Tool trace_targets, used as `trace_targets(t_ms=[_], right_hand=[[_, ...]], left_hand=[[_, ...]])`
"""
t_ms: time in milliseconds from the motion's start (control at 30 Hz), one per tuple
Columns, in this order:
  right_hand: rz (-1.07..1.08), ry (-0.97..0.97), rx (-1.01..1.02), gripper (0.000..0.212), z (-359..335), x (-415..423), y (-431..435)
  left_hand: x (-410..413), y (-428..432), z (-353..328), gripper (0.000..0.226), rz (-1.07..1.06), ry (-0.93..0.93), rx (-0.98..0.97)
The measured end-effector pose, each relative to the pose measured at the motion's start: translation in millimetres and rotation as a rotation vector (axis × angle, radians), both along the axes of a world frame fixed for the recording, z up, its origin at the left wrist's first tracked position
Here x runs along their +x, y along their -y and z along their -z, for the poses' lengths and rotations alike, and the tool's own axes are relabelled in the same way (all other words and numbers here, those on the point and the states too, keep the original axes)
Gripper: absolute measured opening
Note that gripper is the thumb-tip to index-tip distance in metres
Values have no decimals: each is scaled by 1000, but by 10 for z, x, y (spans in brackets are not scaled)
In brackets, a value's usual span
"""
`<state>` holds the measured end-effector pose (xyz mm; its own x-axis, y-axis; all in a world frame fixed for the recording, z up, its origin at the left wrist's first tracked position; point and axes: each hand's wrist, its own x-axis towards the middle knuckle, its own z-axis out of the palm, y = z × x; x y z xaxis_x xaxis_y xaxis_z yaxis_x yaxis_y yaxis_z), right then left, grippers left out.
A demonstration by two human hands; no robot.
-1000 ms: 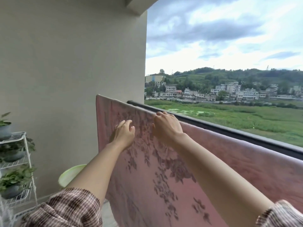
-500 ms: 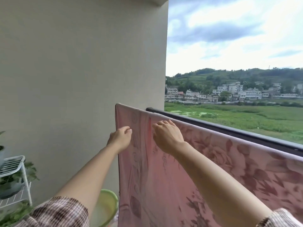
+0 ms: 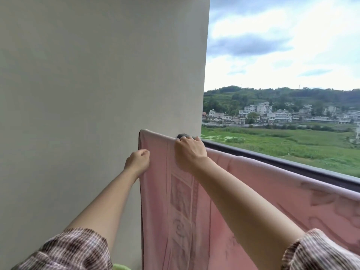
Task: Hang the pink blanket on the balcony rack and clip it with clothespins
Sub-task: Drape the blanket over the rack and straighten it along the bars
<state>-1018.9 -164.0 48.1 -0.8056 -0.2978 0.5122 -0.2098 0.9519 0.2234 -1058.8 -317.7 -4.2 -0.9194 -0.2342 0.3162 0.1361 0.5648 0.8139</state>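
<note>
Pink blanket (image 3: 194, 221) hangs; right hand (image 3: 190, 152) grips its top edge; left hand (image 3: 137, 162) pinches its side.

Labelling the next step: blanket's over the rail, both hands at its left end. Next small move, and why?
Probably pull the left corner taut. The left hand pinches the side edge of the pink blanket, the right hand curls over its top fold on the rail, and no clothespin shows on it yet.
</note>
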Motion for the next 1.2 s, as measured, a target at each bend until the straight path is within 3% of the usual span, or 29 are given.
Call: trace_targets(t_ms=[167, 467, 567, 700, 800, 867, 967, 1200], right_hand=[[7, 22, -30, 36, -33, -662, 405], [33, -10, -125, 21, -5, -1697, 943], [58, 5, -212, 11, -53, -1952, 1144], [120, -28, -369, 27, -103, -2163, 1332], [147, -56, -428, 40, -100, -2218, 1383], [170, -73, -424, 43, -94, -2235, 1402], [189, -103, -408, 38, -83, -2252, 1435], [241, -162, -397, 26, -102, -2320, 1588]], left_hand=[[-755, 350, -42, 27, -48, -20, 68], [-2130, 728, 12, 48, 79, -30, 344], [-2458, 819, 102, 24, 177, -116, 433], [-2656, 1006, 226, 19, 244, -250, 531], [-2733, 1096, 197, 9, 317, -282, 533], [-2751, 1101, 169, 15, 362, -268, 530], [-2745, 1054, 203, 28, 449, -220, 458], [-2963, 1144, 35, 20, 415, -270, 401]])
